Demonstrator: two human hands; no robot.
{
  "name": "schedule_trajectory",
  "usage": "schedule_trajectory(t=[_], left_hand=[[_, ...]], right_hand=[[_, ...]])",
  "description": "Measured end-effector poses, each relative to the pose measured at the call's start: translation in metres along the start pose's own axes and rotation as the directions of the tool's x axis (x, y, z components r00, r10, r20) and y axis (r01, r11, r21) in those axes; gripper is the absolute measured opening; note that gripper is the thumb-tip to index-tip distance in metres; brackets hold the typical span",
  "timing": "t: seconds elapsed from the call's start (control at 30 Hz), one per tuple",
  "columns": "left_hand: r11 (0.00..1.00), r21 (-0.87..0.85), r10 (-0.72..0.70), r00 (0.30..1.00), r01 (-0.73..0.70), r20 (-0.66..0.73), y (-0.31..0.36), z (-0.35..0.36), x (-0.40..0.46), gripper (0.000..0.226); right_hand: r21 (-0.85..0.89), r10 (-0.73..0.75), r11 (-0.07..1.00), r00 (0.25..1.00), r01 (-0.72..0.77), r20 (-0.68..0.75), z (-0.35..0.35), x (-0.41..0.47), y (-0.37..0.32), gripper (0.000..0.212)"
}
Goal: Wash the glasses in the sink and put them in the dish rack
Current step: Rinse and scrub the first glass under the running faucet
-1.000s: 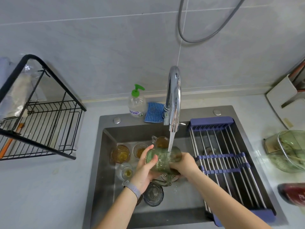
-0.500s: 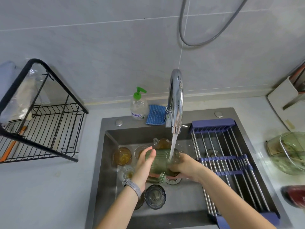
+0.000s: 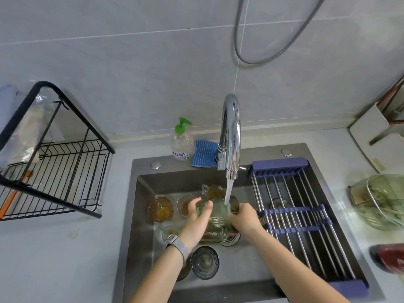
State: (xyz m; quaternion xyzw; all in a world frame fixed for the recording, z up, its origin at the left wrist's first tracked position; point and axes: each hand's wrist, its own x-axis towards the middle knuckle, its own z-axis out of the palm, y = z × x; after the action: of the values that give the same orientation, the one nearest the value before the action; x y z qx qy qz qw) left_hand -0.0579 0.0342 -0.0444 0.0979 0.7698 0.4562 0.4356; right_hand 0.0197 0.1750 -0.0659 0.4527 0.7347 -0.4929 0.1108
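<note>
While water runs from the chrome gooseneck tap [image 3: 229, 136], a black wire dish rack [image 3: 54, 171] is seen standing on the counter well off the left edge of the dark steel sink [image 3: 140, 215]. Amber-tinted dirty glasses [image 3: 160, 209] are lined along the sink's back-left corner, and a dark ribbed tumbler [image 3: 204, 262] sits near its front edge. Next, the left hand [image 3: 197, 221] is wrapped round a green ribbed glass jar [image 3: 215, 217], fingers curled against its wall, thumb over the top. The jar is held tilted under the stream, above the drain. Its far end is gripped by the right hand [image 3: 244, 217]; how those fingers lie cannot be told. For a thorough rinse, the jar would best be turned slowly under the water, with both wet grips kept firm against slipping. A blue-framed roll-up drying grid [image 3: 301, 215] spans the sink's right side.
</note>
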Motion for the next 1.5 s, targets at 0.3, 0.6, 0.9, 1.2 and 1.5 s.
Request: schedule_trajectory(t=[0.3, 0.6, 0.9, 1.2, 1.5], left_hand=[[0.926, 0.319, 0.174, 0.979, -0.200, 0.109, -0.006, -0.008, -0.008, 0.096], [0.992, 0.028, 0.118, 0.985, -0.123, 0.123, -0.012, -0.015, -0.001, 0.082], [0.982, -0.190, 0.033, 0.993, -0.010, 0.115, -0.011, -0.019, -0.004, 0.077], [0.851, -0.520, 0.070, 0.997, -0.073, -0.025, -0.030, 0.008, -0.008, 0.075], [0.694, -0.709, -0.065, 0.992, 0.124, 0.111, -0.023, 0.006, 0.000, 0.061]], right_hand=[[0.534, -0.026, 0.813, 0.902, -0.232, 0.430, -0.010, -0.012, 0.015, 0.016], [0.176, -0.085, 0.984, 0.886, 0.004, 0.455, -0.023, 0.001, 0.008, 0.022], [0.065, -0.243, 0.970, 0.955, 0.235, 0.168, -0.018, -0.012, -0.009, 0.037], [0.431, 0.160, 0.873, 0.969, -0.227, 0.187, 0.006, -0.020, -0.010, 0.013], [-0.117, -0.396, 0.917, 0.906, 0.381, -0.151, -0.003, -0.040, -0.004, 0.040]])
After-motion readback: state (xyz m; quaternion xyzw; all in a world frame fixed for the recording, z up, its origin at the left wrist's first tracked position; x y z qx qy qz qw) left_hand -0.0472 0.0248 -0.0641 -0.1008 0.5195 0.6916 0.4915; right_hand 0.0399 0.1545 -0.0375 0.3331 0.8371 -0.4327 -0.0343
